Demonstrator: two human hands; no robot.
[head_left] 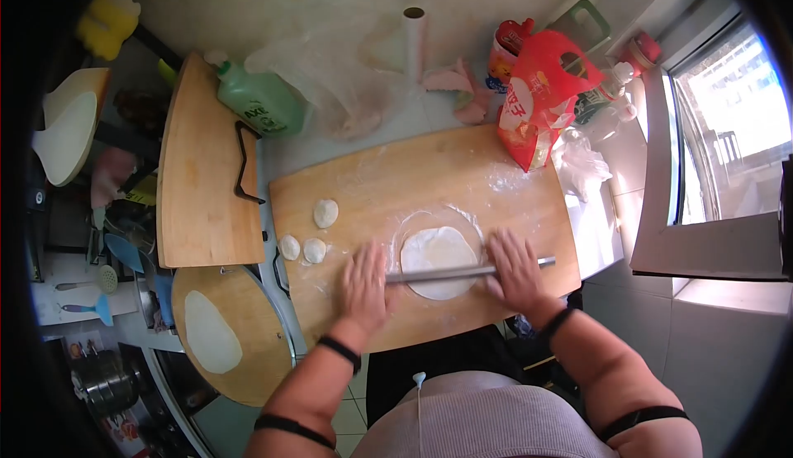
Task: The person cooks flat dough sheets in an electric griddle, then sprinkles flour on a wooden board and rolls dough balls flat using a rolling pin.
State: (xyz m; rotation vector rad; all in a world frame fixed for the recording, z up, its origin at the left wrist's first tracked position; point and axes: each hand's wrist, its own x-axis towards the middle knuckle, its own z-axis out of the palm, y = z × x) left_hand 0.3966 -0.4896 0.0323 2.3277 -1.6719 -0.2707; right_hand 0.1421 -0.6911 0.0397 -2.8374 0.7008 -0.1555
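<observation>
A slim metal-grey rolling pin [442,274] lies across a round, flat sheet of dough [438,250] on the floured wooden board [396,161]. My left hand [364,283] rests over the pin's left end, fingers stretched forward and lying flat. Over the other end is my right hand [514,270], its fingers also extended and slightly spread; the pin's tip pokes out to its right. Both palms appear to touch the pin from above, hiding parts of it. Three small dough balls, one of them the upper dough ball [325,213], sit left of the sheet.
Behind the board stand a green pump bottle [260,103], an upright roll [414,45] and a red plastic bag [541,99]. Another wooden board [206,177] is at left, above a round board [260,326] carrying a rolled dough sheet [211,332]. An open window [727,128] is at right.
</observation>
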